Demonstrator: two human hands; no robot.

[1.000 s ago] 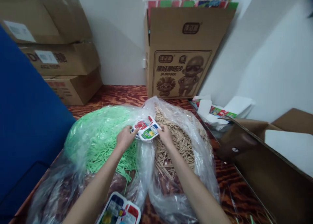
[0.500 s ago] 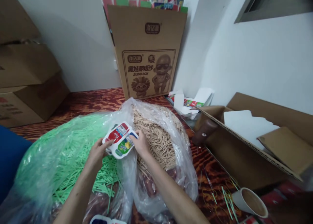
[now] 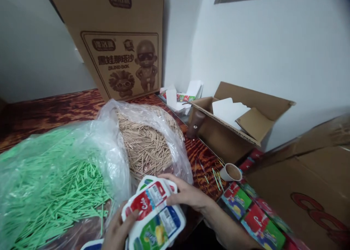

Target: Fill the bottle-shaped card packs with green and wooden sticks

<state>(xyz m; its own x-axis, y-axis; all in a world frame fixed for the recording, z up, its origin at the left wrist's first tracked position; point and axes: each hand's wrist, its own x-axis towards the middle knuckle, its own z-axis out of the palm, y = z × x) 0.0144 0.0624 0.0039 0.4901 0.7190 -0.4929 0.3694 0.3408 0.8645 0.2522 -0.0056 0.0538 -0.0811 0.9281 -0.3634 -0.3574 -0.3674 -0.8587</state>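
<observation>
Both hands grip a small stack of printed cards with white wavy edges, showing a red Cola picture and a green lemon-drink picture. My left hand holds the near left edge, its thumb on the red print. On the far right edge, my right hand is closed with its thumb on top. The stack is tilted, just in front of a clear bag of tan sticks. To the left lies a clear bag of bright green sticks. Part of another white-edged card shows at the bottom edge.
A tall brown carton stands at the back. An open carton with white sheets sits right, beside a brown pouch. Nearer are a paper cup, loose sticks, rubber bands, printed Cola packs and another large carton.
The view has swung right and down, bringing the printed packs and right-hand carton into sight. Both hands have drawn the card stack nearer, away from above the bags.
</observation>
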